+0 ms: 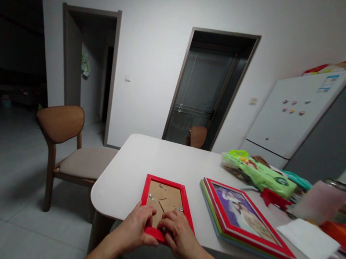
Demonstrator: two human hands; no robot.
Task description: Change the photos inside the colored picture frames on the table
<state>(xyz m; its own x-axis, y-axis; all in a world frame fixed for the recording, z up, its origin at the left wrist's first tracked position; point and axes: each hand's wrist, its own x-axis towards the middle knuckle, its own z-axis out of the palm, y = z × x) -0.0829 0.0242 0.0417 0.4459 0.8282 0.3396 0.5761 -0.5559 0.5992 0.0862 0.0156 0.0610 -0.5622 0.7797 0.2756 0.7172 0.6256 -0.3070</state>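
Note:
A red picture frame (168, 191) lies face down at the near edge of the white table (133, 163), its brown backing board and metal clips showing. My left hand (136, 226) rests on the frame's near left corner, fingers curled and pressed on the rim and backing. My right hand (176, 234) sits on the near right part, fingertips pressed onto the backing. Both hands touch the frame and lie close together.
A stack of frames (245, 220) with a photo on top lies right of it. Further right are a white cloth (309, 239), a pink cup (322, 201), green packets (259, 171) and clutter. A wooden chair (71, 147) stands left; a fridge (291, 119) at back right.

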